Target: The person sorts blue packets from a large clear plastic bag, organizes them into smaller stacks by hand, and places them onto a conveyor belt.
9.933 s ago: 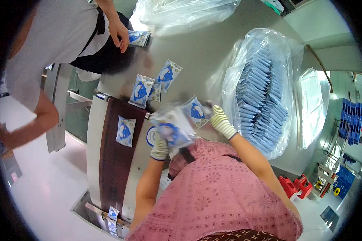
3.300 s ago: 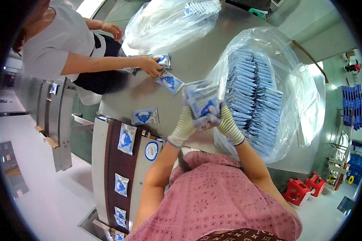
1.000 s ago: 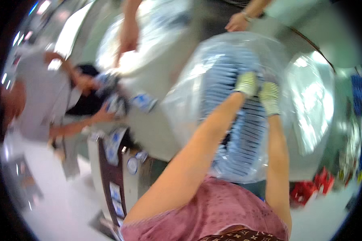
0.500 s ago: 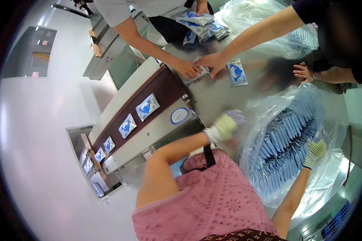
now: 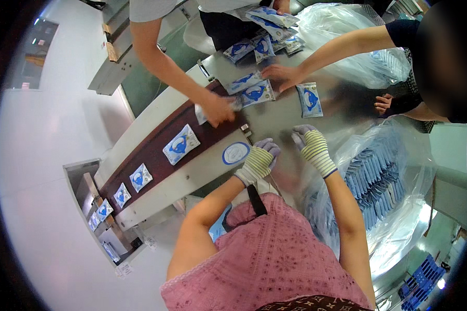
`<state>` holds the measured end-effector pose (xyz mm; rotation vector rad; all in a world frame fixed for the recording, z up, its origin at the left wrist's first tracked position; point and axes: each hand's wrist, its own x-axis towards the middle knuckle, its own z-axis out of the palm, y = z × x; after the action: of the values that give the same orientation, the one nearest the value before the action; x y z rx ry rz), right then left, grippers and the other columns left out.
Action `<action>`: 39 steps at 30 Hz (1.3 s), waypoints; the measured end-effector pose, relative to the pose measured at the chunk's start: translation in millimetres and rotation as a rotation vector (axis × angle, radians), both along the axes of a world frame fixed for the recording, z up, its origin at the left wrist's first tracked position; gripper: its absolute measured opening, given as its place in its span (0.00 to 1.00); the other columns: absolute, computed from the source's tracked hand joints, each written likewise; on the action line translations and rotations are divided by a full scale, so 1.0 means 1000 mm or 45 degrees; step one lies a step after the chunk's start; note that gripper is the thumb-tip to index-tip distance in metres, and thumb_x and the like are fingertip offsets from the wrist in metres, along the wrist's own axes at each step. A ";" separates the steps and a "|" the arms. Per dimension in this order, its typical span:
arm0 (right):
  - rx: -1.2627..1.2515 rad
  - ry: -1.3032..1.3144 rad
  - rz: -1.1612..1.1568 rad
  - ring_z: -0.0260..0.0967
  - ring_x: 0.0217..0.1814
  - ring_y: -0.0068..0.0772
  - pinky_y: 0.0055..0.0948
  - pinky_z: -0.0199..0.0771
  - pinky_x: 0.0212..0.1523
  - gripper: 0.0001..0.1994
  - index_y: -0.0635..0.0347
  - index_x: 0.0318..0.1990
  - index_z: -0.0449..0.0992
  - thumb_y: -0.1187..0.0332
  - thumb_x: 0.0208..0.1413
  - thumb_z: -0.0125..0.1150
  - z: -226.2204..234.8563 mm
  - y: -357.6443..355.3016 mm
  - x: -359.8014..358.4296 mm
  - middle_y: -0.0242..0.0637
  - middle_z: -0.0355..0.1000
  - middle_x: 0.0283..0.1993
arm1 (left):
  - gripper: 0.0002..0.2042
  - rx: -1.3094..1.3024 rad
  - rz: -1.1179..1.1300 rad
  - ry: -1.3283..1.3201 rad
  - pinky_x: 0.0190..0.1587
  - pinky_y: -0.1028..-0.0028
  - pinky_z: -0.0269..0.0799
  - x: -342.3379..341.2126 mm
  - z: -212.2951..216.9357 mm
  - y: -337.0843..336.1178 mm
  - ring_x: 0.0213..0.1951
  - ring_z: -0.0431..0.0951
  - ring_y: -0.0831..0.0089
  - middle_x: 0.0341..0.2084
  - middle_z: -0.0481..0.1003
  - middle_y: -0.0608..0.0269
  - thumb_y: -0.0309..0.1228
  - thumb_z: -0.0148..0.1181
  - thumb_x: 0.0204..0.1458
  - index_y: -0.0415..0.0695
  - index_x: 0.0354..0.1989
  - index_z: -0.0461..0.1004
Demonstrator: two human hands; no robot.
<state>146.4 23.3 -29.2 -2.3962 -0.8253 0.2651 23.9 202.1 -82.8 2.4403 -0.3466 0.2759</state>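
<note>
Nothing is visibly held by the half-curled left hand (image 5: 261,158) or right hand (image 5: 314,146). The nearby packet (image 5: 310,100) is marked with a blue figure, the oval label (image 5: 236,153) blue-ringed.

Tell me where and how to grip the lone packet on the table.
Probably pinch the packet by its long edges near the closer end, right hand coming from the wearer's side: it lies flat, short end facing that hand; a co-worker's forearm passes beyond it.
</note>
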 end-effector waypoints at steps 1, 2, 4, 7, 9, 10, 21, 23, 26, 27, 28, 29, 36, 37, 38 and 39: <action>-0.034 0.036 -0.019 0.69 0.44 0.49 0.41 0.68 0.47 0.14 0.58 0.42 0.75 0.59 0.53 0.55 -0.005 0.002 0.001 0.45 0.73 0.40 | 0.15 -0.027 0.021 -0.035 0.52 0.60 0.65 -0.004 -0.003 0.001 0.48 0.70 0.55 0.37 0.72 0.60 0.22 0.57 0.38 0.46 0.38 0.70; -0.048 0.059 -0.042 0.69 0.44 0.49 0.41 0.68 0.47 0.14 0.57 0.42 0.75 0.59 0.53 0.55 -0.013 0.000 0.005 0.45 0.73 0.41 | 0.15 -0.037 0.024 -0.023 0.52 0.60 0.65 -0.004 -0.006 -0.002 0.48 0.70 0.55 0.37 0.72 0.61 0.22 0.58 0.38 0.46 0.38 0.70; -0.059 0.097 -0.096 0.69 0.45 0.50 0.41 0.68 0.46 0.15 0.57 0.42 0.75 0.58 0.53 0.54 -0.030 0.003 0.013 0.45 0.73 0.41 | 0.15 -0.040 0.023 -0.007 0.52 0.60 0.65 -0.007 -0.006 0.001 0.48 0.70 0.55 0.37 0.72 0.62 0.22 0.58 0.37 0.46 0.38 0.70; 0.001 0.276 -0.196 0.69 0.45 0.50 0.41 0.69 0.46 0.16 0.58 0.42 0.75 0.57 0.53 0.54 -0.045 0.011 0.016 0.46 0.72 0.42 | 0.15 -0.084 -0.018 -0.023 0.52 0.60 0.66 -0.008 0.003 0.007 0.48 0.70 0.55 0.37 0.72 0.62 0.22 0.58 0.37 0.46 0.37 0.70; -0.071 0.178 -0.135 0.69 0.45 0.50 0.41 0.69 0.46 0.16 0.58 0.43 0.75 0.57 0.53 0.54 -0.043 0.015 0.012 0.47 0.72 0.43 | 0.15 -0.082 0.010 -0.036 0.52 0.60 0.66 -0.012 0.001 0.011 0.48 0.70 0.55 0.37 0.72 0.62 0.22 0.58 0.37 0.46 0.37 0.71; -0.106 0.129 -0.105 0.69 0.45 0.50 0.41 0.69 0.47 0.16 0.58 0.43 0.75 0.57 0.53 0.54 -0.041 0.016 0.010 0.48 0.72 0.43 | 0.15 -0.081 0.023 -0.042 0.52 0.60 0.66 -0.013 0.000 0.013 0.49 0.69 0.55 0.37 0.72 0.61 0.22 0.58 0.37 0.47 0.37 0.71; -0.134 0.275 -0.186 0.69 0.45 0.51 0.40 0.68 0.48 0.15 0.59 0.42 0.76 0.58 0.54 0.54 -0.048 0.007 -0.013 0.49 0.72 0.42 | 0.16 -0.044 0.004 -0.026 0.52 0.60 0.64 -0.028 0.000 0.016 0.51 0.68 0.56 0.38 0.71 0.62 0.24 0.59 0.37 0.47 0.39 0.70; -0.123 0.317 -0.185 0.69 0.45 0.51 0.40 0.68 0.48 0.15 0.59 0.42 0.76 0.59 0.54 0.55 -0.051 0.006 -0.019 0.49 0.72 0.42 | 0.16 -0.037 0.004 -0.029 0.52 0.60 0.64 -0.029 0.000 0.015 0.51 0.68 0.56 0.38 0.71 0.62 0.24 0.59 0.37 0.47 0.39 0.70; 0.007 0.368 -0.197 0.69 0.45 0.51 0.40 0.68 0.48 0.14 0.60 0.42 0.75 0.60 0.53 0.56 -0.063 0.002 -0.023 0.49 0.72 0.42 | 0.15 -0.032 0.003 -0.017 0.52 0.60 0.64 -0.027 -0.003 0.016 0.51 0.68 0.56 0.38 0.71 0.62 0.25 0.58 0.38 0.48 0.39 0.70; -0.019 0.336 -0.183 0.69 0.45 0.51 0.40 0.68 0.47 0.14 0.60 0.42 0.75 0.61 0.53 0.56 -0.064 0.005 -0.021 0.49 0.73 0.42 | 0.15 -0.029 -0.001 -0.004 0.52 0.60 0.64 -0.025 0.000 0.014 0.51 0.68 0.57 0.38 0.71 0.62 0.25 0.58 0.38 0.48 0.38 0.70; -0.046 0.303 -0.166 0.69 0.45 0.51 0.40 0.68 0.47 0.14 0.60 0.42 0.75 0.61 0.53 0.56 -0.063 0.007 -0.017 0.49 0.73 0.41 | 0.15 -0.027 -0.001 0.008 0.52 0.60 0.64 -0.024 0.001 0.012 0.51 0.68 0.57 0.38 0.71 0.62 0.25 0.58 0.38 0.48 0.38 0.70; -0.072 0.272 -0.138 0.69 0.45 0.50 0.40 0.68 0.47 0.14 0.61 0.42 0.75 0.62 0.53 0.56 -0.060 0.012 -0.014 0.49 0.73 0.41 | 0.14 -0.043 0.008 -0.002 0.52 0.60 0.64 -0.025 0.000 0.009 0.51 0.68 0.57 0.38 0.71 0.62 0.26 0.58 0.38 0.48 0.38 0.70; 0.226 0.346 -0.042 0.71 0.41 0.46 0.36 0.69 0.45 0.12 0.63 0.42 0.74 0.64 0.55 0.55 -0.094 0.026 -0.003 0.47 0.74 0.39 | 0.13 0.081 0.033 0.053 0.51 0.65 0.65 -0.044 0.010 0.013 0.49 0.69 0.61 0.37 0.70 0.61 0.29 0.55 0.39 0.45 0.37 0.69; 0.236 0.382 -0.024 0.72 0.41 0.44 0.35 0.69 0.45 0.12 0.63 0.42 0.74 0.65 0.56 0.55 -0.098 0.027 -0.001 0.47 0.74 0.39 | 0.13 0.090 0.072 0.049 0.50 0.67 0.66 -0.050 0.008 0.012 0.48 0.69 0.62 0.37 0.70 0.61 0.29 0.54 0.39 0.44 0.37 0.69; 0.239 0.414 -0.009 0.72 0.41 0.43 0.34 0.70 0.44 0.12 0.64 0.42 0.74 0.65 0.56 0.55 -0.096 0.031 -0.001 0.47 0.74 0.39 | 0.13 0.094 0.109 0.040 0.50 0.69 0.66 -0.054 0.006 0.009 0.48 0.69 0.63 0.37 0.70 0.61 0.29 0.53 0.40 0.44 0.37 0.69; 0.218 0.382 0.018 0.72 0.40 0.41 0.33 0.70 0.44 0.12 0.64 0.42 0.74 0.65 0.56 0.55 -0.095 0.036 -0.001 0.47 0.74 0.39 | 0.11 0.000 0.153 0.030 0.48 0.68 0.66 -0.059 0.002 0.007 0.45 0.69 0.62 0.35 0.69 0.60 0.29 0.52 0.40 0.44 0.35 0.68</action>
<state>145.1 58.9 -124.6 -2.1247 -0.6951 0.5236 -35.2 209.4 -80.8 2.4660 -0.1902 0.2987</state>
